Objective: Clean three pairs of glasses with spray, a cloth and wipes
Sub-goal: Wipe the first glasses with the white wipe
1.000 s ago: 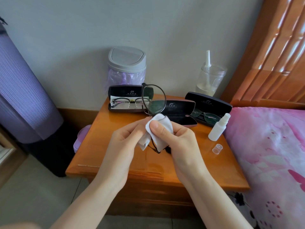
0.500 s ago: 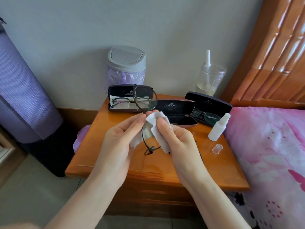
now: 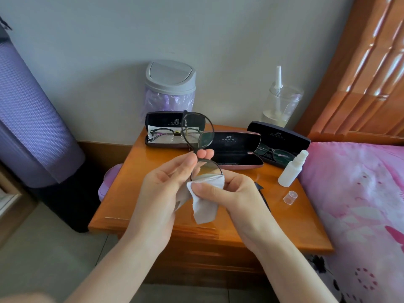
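head view: round dark-rimmed glasses (image 3: pixel 197 136) upright, cloth (image 3: pixel 205 204) crumpled

Both hands were held close together, forearms angled inward.
The left hand (image 3: pixel 166 189) pinched the glasses (image 3: pixel 196 132) between thumb and fingertips; the right hand (image 3: pixel 237 193) gripped a cloth (image 3: pixel 205 207), thumb laid flat across it.

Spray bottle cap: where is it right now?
In the head view, the clear cap lies on the nightstand, right side, just in front of the white spray bottle.
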